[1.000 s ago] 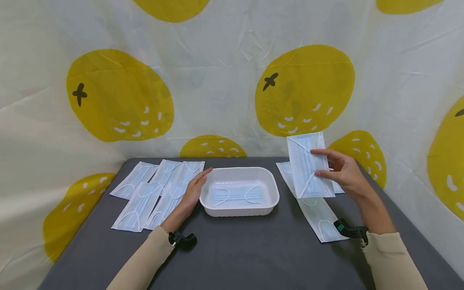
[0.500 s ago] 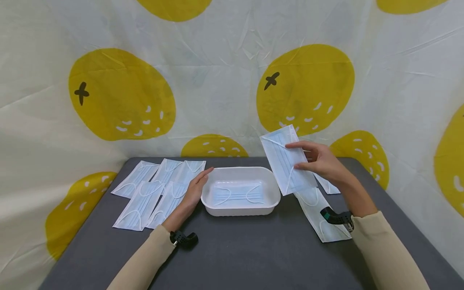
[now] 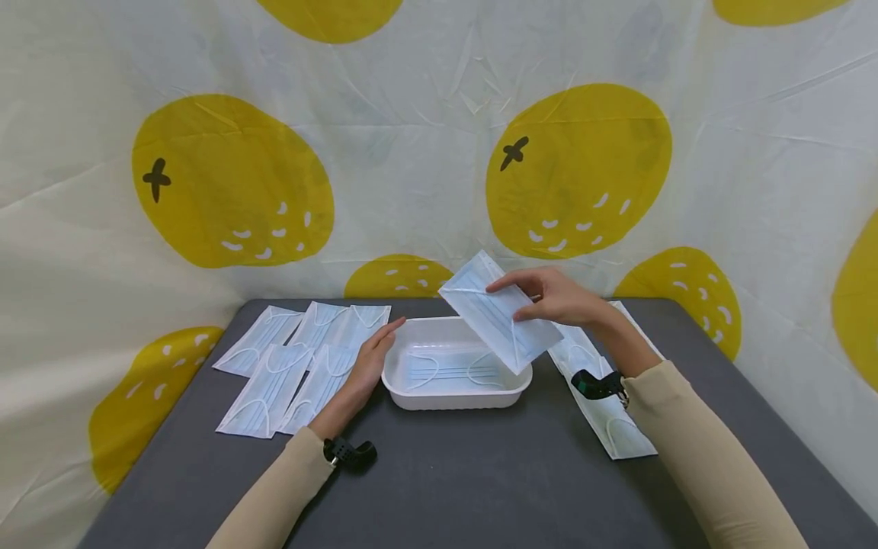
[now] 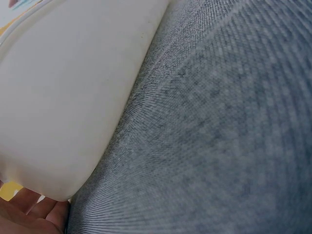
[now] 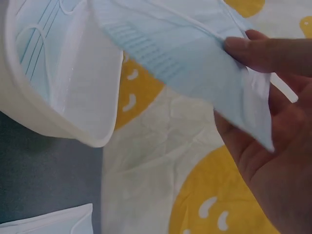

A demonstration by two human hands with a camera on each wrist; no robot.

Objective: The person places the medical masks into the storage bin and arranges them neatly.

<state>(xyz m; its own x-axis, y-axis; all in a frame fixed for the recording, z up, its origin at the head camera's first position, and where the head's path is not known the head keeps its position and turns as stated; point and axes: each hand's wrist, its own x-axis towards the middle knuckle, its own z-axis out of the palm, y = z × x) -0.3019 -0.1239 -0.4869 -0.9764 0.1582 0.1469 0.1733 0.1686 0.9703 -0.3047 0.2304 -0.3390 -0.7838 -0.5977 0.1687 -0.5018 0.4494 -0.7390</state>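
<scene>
My right hand (image 3: 559, 296) pinches a light blue face mask (image 3: 490, 309) between thumb and fingers, tilted over the right part of a white plastic basin (image 3: 446, 400). In the right wrist view the thumb lies on the near face of the held mask (image 5: 185, 63), with fingers behind it. Another face mask (image 3: 439, 371) lies flat inside the basin, ear loops up. My left hand (image 3: 363, 370) rests with extended fingers along the basin's left side. The left wrist view shows the basin's outer wall (image 4: 73, 92) and some fingers (image 4: 41, 209) against its end.
Several face masks (image 3: 264, 393) overlap on the dark grey table (image 3: 439, 480) left of the basin. More masks (image 3: 610, 412) lie on the right, partly covered by the right forearm. A white curtain (image 3: 405, 175) with yellow fruit prints hangs behind the table.
My right hand has carried the held mask leftward from above the right-hand masks to over the basin, tilting it further. The left hand has stayed at the basin's side.
</scene>
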